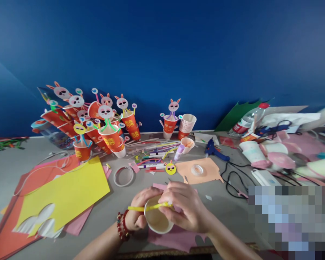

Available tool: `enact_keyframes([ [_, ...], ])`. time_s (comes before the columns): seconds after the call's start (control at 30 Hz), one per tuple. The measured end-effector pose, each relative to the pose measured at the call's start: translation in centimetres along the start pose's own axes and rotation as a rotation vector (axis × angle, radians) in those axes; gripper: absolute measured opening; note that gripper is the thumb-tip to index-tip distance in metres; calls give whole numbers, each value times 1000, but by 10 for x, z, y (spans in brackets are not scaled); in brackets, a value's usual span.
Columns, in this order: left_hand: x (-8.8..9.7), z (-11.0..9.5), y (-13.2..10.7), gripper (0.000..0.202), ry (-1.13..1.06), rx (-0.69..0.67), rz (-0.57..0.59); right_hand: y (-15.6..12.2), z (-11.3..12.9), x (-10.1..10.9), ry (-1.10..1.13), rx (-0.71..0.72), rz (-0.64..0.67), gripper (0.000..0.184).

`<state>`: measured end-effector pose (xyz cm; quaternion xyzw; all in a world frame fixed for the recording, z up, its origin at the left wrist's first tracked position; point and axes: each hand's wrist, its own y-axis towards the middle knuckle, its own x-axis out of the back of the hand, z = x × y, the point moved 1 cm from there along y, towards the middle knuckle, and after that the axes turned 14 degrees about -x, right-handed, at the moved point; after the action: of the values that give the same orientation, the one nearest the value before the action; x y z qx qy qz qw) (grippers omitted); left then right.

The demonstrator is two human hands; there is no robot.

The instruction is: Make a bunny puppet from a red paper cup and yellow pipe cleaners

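My left hand (140,204), with a red bead bracelet at the wrist, is wrapped around a paper cup (159,224). The cup is tilted so that its pale inside faces me. A yellow straw (137,208) lies across the cup's mouth and sticks out past the rim on the left. The fingers of my right hand (182,207) pinch the straw's other end over the cup's right rim. Pink paper (181,240) with cut edges lies beneath both hands. A yellow face cutout (170,168) rests beyond them.
Several red cups with rabbit figures (109,137) stand at the back left, near a stack of cups (188,124). Yellow paper (78,195) and a tape roll (124,176) lie left. A blue glue gun (215,150), its black cord (230,186) and a bottle (249,119) are right.
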<state>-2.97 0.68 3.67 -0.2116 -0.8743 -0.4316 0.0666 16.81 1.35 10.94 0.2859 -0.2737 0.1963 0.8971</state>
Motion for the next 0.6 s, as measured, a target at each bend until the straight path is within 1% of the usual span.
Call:
enact_keyframes([
  [0.13, 1, -2, 2, 72, -14, -7, -17, 2, 2, 0, -12, 17, 52, 5],
  [0.2, 1, -1, 0, 73, -23, 8, -24, 3, 3, 0, -20, -4, 71, 6],
  [0.3, -3, 5, -6, 76, -37, 56, -61, 3, 3, 1, -36, -119, 84, 10],
  [0.37, -7, 9, -11, 74, -66, 124, -127, 4, 0, 2, -24, -225, 83, 12],
  [0.47, -15, 15, -16, 66, -223, 288, -266, 6, -9, 4, 134, -362, 96, 19],
  [0.53, -20, 17, -16, 66, -369, 371, -324, 9, -19, 4, 307, -423, 103, 28],
  [0.6, -24, 18, -14, 69, -473, 428, -363, 10, -28, 3, 420, -463, 96, 33],
])
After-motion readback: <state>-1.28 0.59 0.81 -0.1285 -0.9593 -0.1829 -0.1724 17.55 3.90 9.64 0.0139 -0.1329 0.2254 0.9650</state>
